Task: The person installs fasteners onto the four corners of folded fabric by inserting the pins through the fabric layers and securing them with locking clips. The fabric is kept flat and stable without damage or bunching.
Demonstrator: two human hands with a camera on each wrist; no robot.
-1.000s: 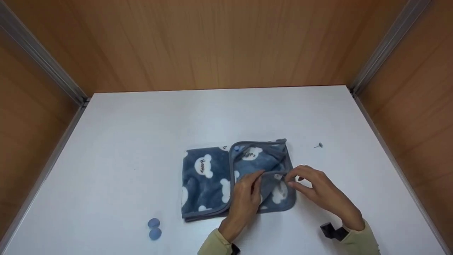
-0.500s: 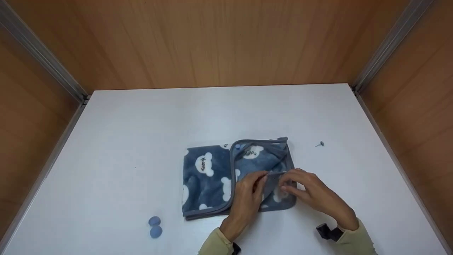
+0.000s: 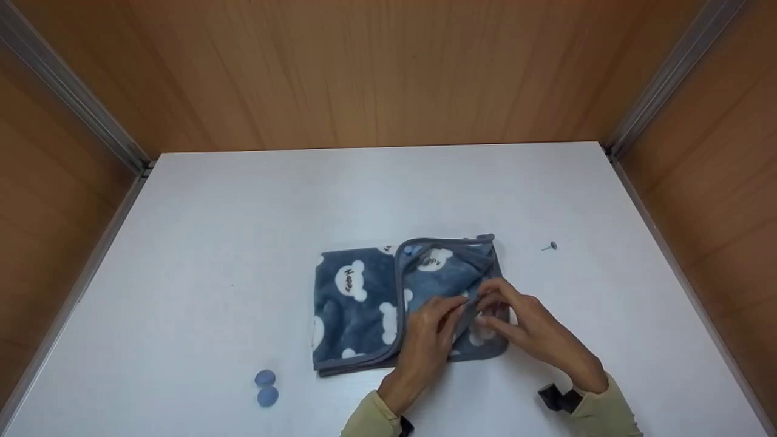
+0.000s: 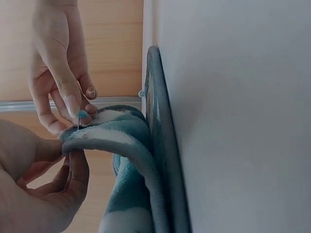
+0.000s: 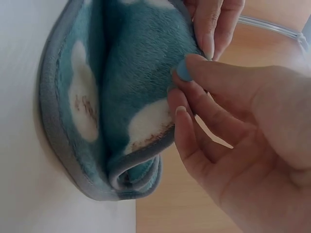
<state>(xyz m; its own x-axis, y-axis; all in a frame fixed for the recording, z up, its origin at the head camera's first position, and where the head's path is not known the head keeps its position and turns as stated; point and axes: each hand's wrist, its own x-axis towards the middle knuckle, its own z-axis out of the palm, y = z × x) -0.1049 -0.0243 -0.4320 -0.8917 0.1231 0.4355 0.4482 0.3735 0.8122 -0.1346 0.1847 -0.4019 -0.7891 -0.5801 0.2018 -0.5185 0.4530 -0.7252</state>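
A folded blue fleece blanket (image 3: 364, 328) with white bear-head prints and grey binding lies in front of me. My left hand (image 3: 422, 340) pinches a raised edge of its right-hand flap, thumb on one side and fingers on the other. Opposite it, my right hand (image 3: 528, 321) holds a blue-headed pin (image 4: 82, 114) by the head between thumb and fingers. In the left wrist view the pin's thin shaft points down at the raised edge, its tip right at the fabric. The right wrist view shows the pin's round head, with fingers hiding the shaft.
Two round blue caps (image 3: 266, 387) lie at the front left of the white table (image 3: 182, 273). A second pin (image 3: 552, 246) lies right of the blanket. Small blue round pieces (image 3: 408, 249) sit at the flap's upper left corner. Wooden panels (image 3: 376, 73) enclose the table.
My right hand has moved left, closer to my left hand, and its index finger now sits higher over the flap. The left hand has shifted slightly right, still pinching the edge.
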